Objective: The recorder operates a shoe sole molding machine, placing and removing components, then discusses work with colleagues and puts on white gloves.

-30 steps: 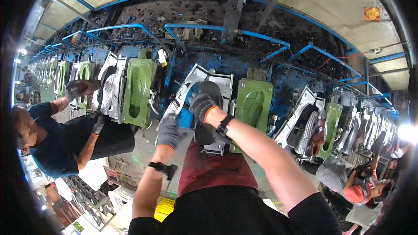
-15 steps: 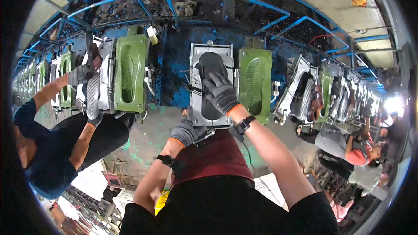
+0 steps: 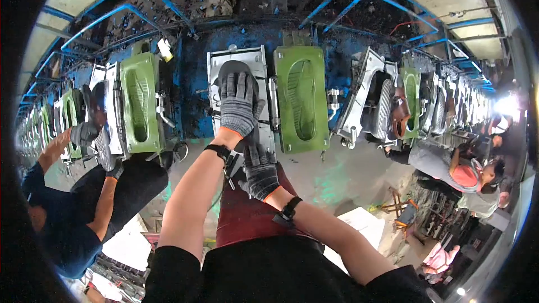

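Grey striped gloves are worn on both hands: the left hand (image 3: 238,104) is laid flat, its fingers stretched out and set close together, while the right hand (image 3: 262,175) is held lower and nearer the body, its fingers extended and somewhat parted. Whether anything is pinched beneath the right palm cannot be told. Beyond them, the length of the view is filled by a blue machine bed (image 3: 193,81), by which rows of moulds are carried. At the left, a co-worker (image 3: 62,230) in a dark shirt is seen bent toward another mould. In front of the wearer, a green mould half (image 3: 301,98) with a sole-shaped hollow is laid open, just right of a silver mould half (image 3: 251,56). On the silver half a dark shoe-shaped piece (image 3: 231,67) is set lengthwise; its middle is covered by the left hand, and its rounded far end is left showing past the fingertips. Its near end is partly hidden by the right fingers. A black band (image 3: 223,153) is strapped round the left wrist, and another (image 3: 291,209) round the right.
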Available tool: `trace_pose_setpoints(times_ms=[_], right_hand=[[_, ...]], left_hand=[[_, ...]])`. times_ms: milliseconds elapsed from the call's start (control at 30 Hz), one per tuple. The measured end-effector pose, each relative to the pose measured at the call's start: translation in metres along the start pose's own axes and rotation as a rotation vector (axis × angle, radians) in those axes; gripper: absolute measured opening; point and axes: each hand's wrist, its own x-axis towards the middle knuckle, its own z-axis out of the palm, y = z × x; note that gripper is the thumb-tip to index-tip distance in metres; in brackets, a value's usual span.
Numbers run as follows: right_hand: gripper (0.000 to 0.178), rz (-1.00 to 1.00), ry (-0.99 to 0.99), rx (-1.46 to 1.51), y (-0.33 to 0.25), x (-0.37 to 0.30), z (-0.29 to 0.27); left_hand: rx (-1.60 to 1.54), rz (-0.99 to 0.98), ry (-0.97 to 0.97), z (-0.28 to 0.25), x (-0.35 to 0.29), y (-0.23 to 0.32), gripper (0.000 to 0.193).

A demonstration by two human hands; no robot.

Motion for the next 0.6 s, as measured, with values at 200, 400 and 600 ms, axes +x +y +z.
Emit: trace_pose_setpoints(times_ms=[200,400,600], right_hand=[[0.074,0.302,-0.664,0.316,0.006,0.003,-0.011],[0.057,-0.009,-0.847,0.16,0.018,0.034,-0.012],[0.051,-0.038,-0.373,0.537,0.118,-0.028,0.089]], left_hand=[[0.148,-0.073,-0.204,-0.02,0.016,0.029,0.106],[0.0,-0.146,-0.01,-0.017,-0.011,0.004,0.098],[-0.593,-0.273,0.14,-0.035,0.063,-0.01,0.044]])
